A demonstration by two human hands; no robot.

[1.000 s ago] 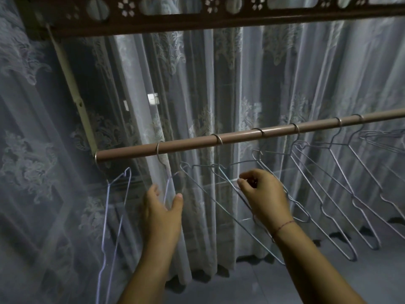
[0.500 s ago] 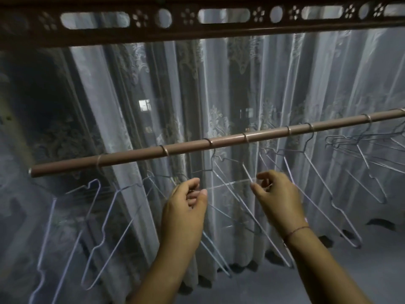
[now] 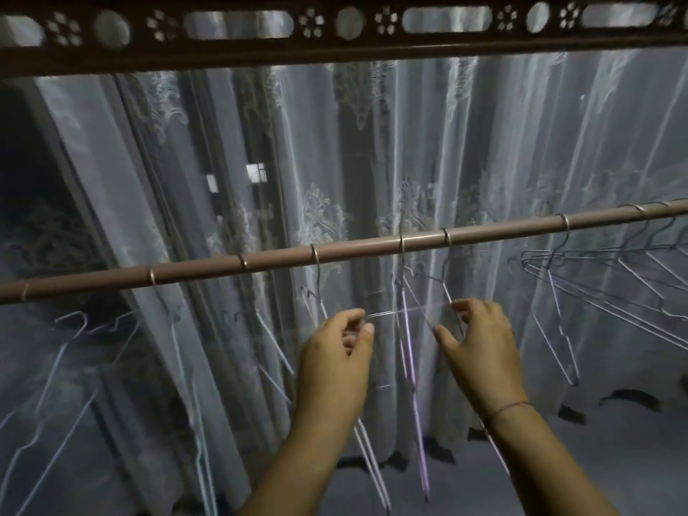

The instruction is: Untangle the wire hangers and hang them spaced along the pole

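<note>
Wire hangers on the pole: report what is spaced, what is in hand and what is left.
Done: hooks sit apart along the left and middle of the pole. In hand: the left hand and right hand pinch a blurred wire hanger stretched between them. Left: the tangled bunch at the right needs separating.

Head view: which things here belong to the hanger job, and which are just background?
Part of the job:
- pole
- spaced hangers on its left part
- bunched hangers at the right
- wire pinched between left hand and right hand

Just there:
- lace curtain
- carved wooden rail
- wrist string
</note>
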